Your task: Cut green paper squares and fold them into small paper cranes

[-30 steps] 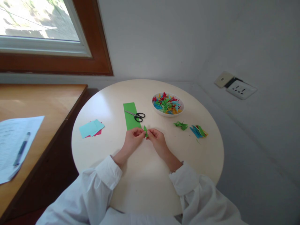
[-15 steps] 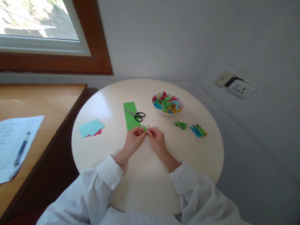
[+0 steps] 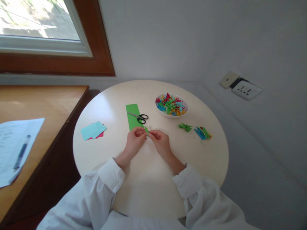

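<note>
Between my fingertips is a small folded piece of green paper [image 3: 146, 129], its lower part covered by the fingers. My left hand [image 3: 136, 139] pinches it from the left, and my right hand [image 3: 160, 141] pinches it from the right. Just beyond my left hand lies a green paper strip [image 3: 132, 116], partly hidden by that hand. Scissors [image 3: 140, 118] with black handles rest across the strip, blades pointing left. To the right of my hands are a few folded green paper cranes [image 3: 185, 127].
A white bowl [image 3: 171, 116] full of colourful paper cranes stands at the back. Paper strips [image 3: 202, 133] lie at the right, light blue sheets [image 3: 92, 131] over red ones at the left. A wooden desk [image 3: 48, 102] holds printed paper [image 3: 9, 153] and a pen [image 3: 22, 151].
My right hand has shifted slightly left and its fingers lie flatter across the green piece, which has turned and tilts more to the left. Other things stay in place.
</note>
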Available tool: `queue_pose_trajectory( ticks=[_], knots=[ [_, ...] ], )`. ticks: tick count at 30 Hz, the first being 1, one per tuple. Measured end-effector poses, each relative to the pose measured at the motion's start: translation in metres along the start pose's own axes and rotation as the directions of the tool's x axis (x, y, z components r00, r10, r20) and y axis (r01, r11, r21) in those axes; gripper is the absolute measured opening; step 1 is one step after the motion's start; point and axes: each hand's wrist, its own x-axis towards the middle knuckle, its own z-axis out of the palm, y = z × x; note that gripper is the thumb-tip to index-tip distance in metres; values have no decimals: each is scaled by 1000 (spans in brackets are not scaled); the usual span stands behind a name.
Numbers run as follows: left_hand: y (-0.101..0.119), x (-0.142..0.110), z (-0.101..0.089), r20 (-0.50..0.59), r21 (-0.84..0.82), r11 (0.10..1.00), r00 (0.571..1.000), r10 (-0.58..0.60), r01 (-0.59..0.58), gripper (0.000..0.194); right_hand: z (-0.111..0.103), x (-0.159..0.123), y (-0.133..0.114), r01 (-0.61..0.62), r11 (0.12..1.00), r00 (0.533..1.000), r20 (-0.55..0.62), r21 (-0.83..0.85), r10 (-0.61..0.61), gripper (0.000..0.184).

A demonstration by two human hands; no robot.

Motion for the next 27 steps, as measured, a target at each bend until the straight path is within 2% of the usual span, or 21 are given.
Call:
queue_pose_trajectory(
  ticks=[6,15,27],
  knots=[
    [5,-3,2,58,-33,994,993,-106,108,15,-1,0,-2,27,997,1000,2,-66,-27,12],
    [2,-3,4,49,-12,1000,998,-28,28,21,3,-2,0,39,998,999,9,-59,-39,11],
    [1,-1,2,94,-82,994,994,-58,65,24,2,-3,-3,53,998,999,11,-36,-53,11]
  ],
)
